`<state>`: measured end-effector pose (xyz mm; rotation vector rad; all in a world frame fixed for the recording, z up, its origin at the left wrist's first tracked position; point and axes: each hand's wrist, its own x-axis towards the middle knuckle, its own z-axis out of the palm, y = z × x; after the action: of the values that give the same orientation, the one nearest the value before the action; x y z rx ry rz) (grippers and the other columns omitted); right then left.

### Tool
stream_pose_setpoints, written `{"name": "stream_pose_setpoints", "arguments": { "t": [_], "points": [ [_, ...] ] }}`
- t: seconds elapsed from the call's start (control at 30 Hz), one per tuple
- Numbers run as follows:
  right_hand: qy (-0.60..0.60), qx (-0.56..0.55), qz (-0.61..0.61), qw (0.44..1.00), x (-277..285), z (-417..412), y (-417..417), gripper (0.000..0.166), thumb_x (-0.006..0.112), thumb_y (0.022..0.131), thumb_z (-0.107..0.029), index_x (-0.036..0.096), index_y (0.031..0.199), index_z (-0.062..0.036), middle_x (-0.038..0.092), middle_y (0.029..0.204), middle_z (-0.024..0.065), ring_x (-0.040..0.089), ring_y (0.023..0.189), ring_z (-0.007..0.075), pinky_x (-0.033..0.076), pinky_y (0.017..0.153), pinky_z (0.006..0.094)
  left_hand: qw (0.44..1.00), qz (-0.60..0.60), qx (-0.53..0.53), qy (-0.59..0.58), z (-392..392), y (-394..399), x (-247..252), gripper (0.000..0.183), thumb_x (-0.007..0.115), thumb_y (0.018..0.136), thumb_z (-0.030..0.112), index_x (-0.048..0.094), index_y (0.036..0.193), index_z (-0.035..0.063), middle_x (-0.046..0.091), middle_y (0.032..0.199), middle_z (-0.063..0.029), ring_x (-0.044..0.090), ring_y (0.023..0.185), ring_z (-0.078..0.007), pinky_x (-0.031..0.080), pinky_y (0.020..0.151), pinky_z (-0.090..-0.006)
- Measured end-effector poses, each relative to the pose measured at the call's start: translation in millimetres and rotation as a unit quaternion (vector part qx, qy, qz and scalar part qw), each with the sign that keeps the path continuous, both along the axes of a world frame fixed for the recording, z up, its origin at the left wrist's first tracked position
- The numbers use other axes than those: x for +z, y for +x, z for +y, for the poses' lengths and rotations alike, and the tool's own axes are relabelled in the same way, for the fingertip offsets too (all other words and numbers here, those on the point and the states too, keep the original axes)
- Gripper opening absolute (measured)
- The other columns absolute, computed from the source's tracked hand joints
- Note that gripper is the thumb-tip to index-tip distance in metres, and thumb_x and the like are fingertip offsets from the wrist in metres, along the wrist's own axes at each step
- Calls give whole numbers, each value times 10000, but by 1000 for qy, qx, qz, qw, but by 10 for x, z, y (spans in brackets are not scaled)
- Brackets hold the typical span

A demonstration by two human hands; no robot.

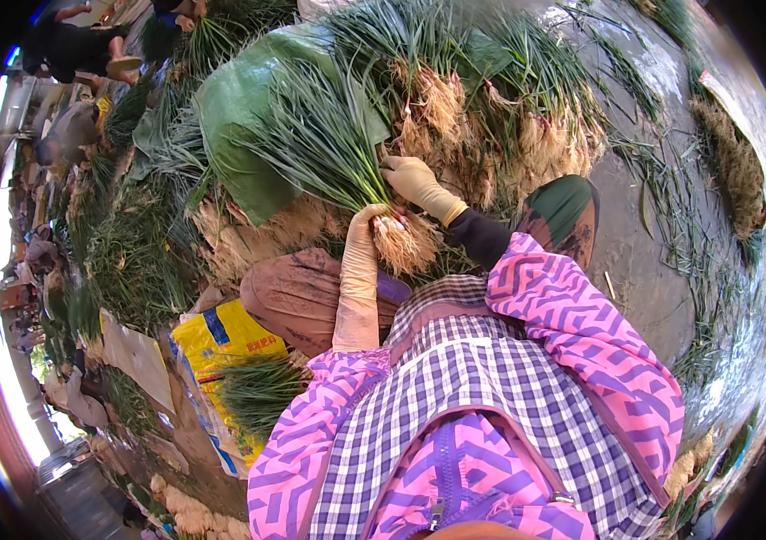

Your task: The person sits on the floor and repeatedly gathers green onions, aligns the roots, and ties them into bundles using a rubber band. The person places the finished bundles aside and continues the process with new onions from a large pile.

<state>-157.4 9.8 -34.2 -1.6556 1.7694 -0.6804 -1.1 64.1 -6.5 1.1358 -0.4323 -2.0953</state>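
Note:
A bunch of green onions (329,145), with long green leaves, pinkish-white bulbs and tan roots, is gripped just above its bulbs by my left hand (364,226). The leaves fan out to the upper left over a green plastic sheet (238,121); the roots point towards my lap. My right hand (416,182) is at the right side of the stems, its fingers bent; whether it holds some stems cannot be made out. Both hands wear pale, thin gloves. Beyond my right hand lies a heap of rooted green onions (437,101).
To the left are a yellow printed sack (227,344) with a small bunch of green onions (265,391) on it, and a pile of loose greens (133,256). Cut leaves (686,236) litter the concrete floor at right. Other people sit or stand at far left and upper left.

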Motion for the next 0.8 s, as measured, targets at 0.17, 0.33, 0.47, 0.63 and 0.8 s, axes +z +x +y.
{"name": "stream_pose_setpoints", "arguments": {
  "t": [0.17, 0.33, 0.47, 0.63, 0.8],
  "points": [
    [243, -218, -657, 680, -95, 191, -273, 155, 457, 968, -48, 594, 1027, -4, 602, 762, 47, 569, 584, 139, 478, 525, 265, 981, 186, 10, -59, 20, 32, -46, 392, 653, 780, 128, 567, 1122, -44, 648, 995, -144, 645, 857, -211, 540, 783, -321],
    [253, 23, -583, 771, 42, 346, -580, 280, 488, 974, -122, 568, 1225, -29, 636, 809, 36, 588, 663, 102, 503, 582, 246, 988, 139, 19, -68, 9, 83, -46, 440, 656, 775, 149, 582, 1160, -51, 661, 1004, -149, 640, 897, -217, 532, 828, -342],
    [162, 189, -127, 960, 233, 439, -532, 332, 526, 939, -241, 612, 1205, -61, 704, 892, 120, 677, 826, 234, 551, 729, 344, 994, 91, -21, -52, -5, 63, 71, 454, 630, 792, 167, 576, 1171, -77, 666, 1000, -171, 659, 819, -232, 558, 762, -348],
    [162, 242, 281, 914, 225, 327, -717, 339, 520, 903, -278, 674, 1103, -52, 697, 980, 181, 664, 953, 338, 518, 846, 427, 967, 150, 64, -197, -14, 138, 366, 458, 611, 798, 191, 573, 1193, -37, 633, 1131, -179, 605, 1124, -299, 469, 1028, -463],
    [44, 50, 101, 993, 89, -416, -958, 317, 491, 915, -295, 669, 939, -35, 678, 985, 218, 657, 937, 363, 519, 826, 444, 934, 320, 96, -125, -114, 104, 363, 550, 585, 864, 221, 467, 1339, -31, 600, 1230, -180, 572, 1162, -314, 422, 1054, -455]
  ]
}}
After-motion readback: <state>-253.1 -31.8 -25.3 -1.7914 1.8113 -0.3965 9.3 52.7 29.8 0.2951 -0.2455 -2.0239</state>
